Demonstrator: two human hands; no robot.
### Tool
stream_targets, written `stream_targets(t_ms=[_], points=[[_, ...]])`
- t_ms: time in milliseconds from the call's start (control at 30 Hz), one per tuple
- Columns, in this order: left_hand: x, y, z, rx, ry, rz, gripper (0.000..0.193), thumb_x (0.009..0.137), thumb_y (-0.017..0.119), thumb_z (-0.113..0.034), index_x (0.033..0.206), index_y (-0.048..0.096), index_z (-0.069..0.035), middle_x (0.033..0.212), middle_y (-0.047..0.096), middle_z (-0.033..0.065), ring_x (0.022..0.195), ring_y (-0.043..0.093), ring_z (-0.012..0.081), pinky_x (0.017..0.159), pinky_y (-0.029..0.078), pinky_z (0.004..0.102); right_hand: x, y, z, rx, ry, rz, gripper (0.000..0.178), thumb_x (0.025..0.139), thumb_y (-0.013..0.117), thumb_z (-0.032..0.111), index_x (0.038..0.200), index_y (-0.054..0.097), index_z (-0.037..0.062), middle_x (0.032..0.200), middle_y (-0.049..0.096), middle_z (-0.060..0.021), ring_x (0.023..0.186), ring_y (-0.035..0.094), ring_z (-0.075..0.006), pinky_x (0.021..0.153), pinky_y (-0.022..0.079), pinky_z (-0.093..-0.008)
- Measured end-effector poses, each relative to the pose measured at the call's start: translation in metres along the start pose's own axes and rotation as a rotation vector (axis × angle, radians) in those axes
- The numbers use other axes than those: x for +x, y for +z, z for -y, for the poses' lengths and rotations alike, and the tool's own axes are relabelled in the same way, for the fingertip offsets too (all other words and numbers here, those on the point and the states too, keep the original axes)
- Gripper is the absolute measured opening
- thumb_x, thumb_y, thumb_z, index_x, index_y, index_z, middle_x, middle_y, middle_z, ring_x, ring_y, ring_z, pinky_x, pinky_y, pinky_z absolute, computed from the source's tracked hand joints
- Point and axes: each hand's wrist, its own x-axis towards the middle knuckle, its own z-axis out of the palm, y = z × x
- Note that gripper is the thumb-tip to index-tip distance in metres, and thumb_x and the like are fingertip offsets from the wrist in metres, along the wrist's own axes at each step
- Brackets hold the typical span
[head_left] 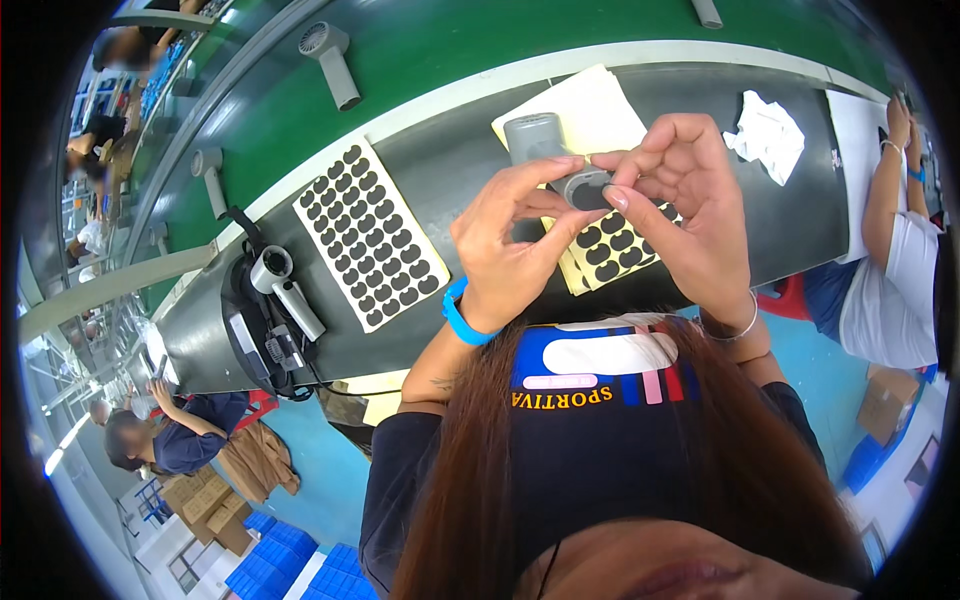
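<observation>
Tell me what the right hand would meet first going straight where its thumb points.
Probably the gray device in the left hand, just ahead of the right hand, though depth and contact are unclear.

Head-worn fisheye — facing down, left hand and right hand near, workbench beyond

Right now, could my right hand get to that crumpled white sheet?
Probably yes: the crumpled white sheet lies just beyond your right hand, with nothing seen between. That hand is at the gray device, though, and would have to leave it first.
</observation>
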Motion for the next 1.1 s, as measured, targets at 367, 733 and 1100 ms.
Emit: stream_targets(t_ms=[367,733,1100], points=[[0.0004,0.0036,-0.0019,-0.018,0.024,0.005,0.046,0.069,0.076,0.01,0.11,0.056,0.006,0.109,0.064,0.0197,0.075,0.066,0.0138,0.068,0.059,0.0269,-0.0002,-0.0013,0.0036,-0.039,0.014,-0.009,0.035,0.082,0.059,-0.01,0.108,0.039,0.0043,0.089,0.06,-0.0079,0.102,0.062,-0.0188,0.077,0.05,-0.024],[-0.0017,0.0047,-0.0017,-0.005,0.045,0.001,0.046,0.069,0.076,0.009,0.11,0.056,0.006,0.109,0.063,0.0202,0.075,0.067,0.0147,0.068,0.058,0.0267,-0.0017,0.0003,0.0053,-0.067,0.012,-0.018,0.036,0.082,0.06,-0.01,0.108,0.039,0.0044,0.091,0.06,-0.0078,0.098,0.062,-0.0158,0.076,0.05,-0.0229],[-0.008,0.0092,0.0057,-0.158,0.054,-0.046,0.04,0.071,0.073,0.011,0.102,0.05,0.004,0.11,0.06,0.0255,0.08,0.066,0.0176,0.068,0.058,0.0273,-0.0024,0.0033,0.0081,-0.114,0.031,-0.038,0.038,0.081,0.061,-0.009,0.108,0.038,0.0047,0.092,0.06,-0.0074,0.096,0.062,-0.0138,0.073,0.05,-0.0215]])
